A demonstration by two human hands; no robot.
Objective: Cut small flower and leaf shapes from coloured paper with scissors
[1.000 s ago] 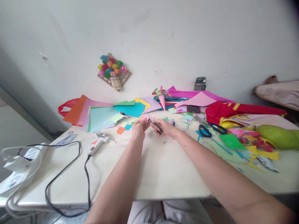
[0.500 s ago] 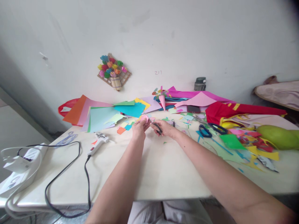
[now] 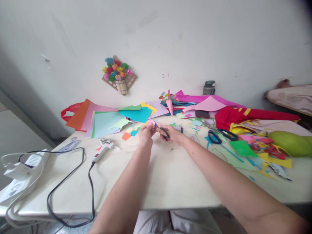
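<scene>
Fingers of left hand (image 3: 145, 132) pinched on pink paper (image 3: 150, 123); those of right hand (image 3: 172, 133) curled round dark-handled scissors (image 3: 166, 133), blade gap can't tell. Paper's mid-table (image 3: 180, 182) left to right, nearer far edge. Small piece, plain pink, partly hidden by fingers. Pink cone (image 3: 169, 106) behind, by far edge. Wall (image 3: 195, 39) beyond: handwriting (image 3: 165, 76) reads "217", maybe "Z17".
</scene>
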